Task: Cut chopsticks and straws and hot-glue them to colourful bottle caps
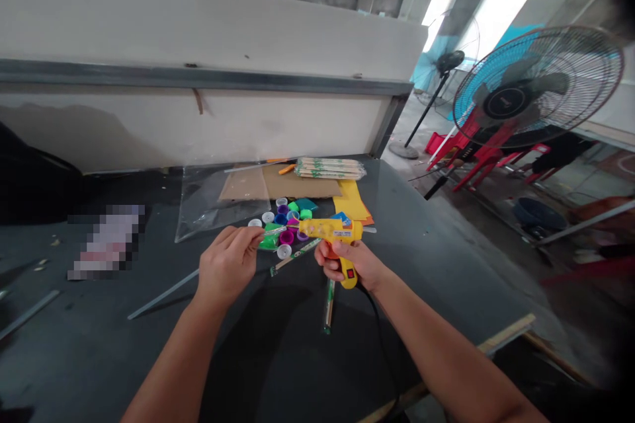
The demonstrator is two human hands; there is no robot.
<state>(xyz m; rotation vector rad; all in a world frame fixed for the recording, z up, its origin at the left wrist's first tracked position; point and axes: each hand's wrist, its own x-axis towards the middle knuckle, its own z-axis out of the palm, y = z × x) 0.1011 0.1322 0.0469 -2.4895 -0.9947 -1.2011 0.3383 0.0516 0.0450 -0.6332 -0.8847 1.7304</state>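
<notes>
My right hand (pixel 350 261) is wrapped round the handle of a yellow glue gun (pixel 327 230), its nozzle pointing left. My left hand (pixel 231 264) pinches a thin, clear-wrapped stick (pixel 272 231) near the nozzle; whether they touch cannot be made out. Behind and below them lie coloured and white bottle caps (pixel 286 236), some green pieces (pixel 269 240) and a wrapped stick (pixel 297 258). Another wrapped stick (pixel 329 307) lies below the glue gun.
Cardboard (pixel 302 184), a bundle of wrapped sticks (pixel 330 168), yellow sheets (pixel 351 200) and a clear plastic bag (pixel 218 198) lie at the back. A white partition (pixel 198 125) stands behind the dark table (pixel 278 357). Fans (pixel 506 100) stand at right. A black cord hangs from the gun.
</notes>
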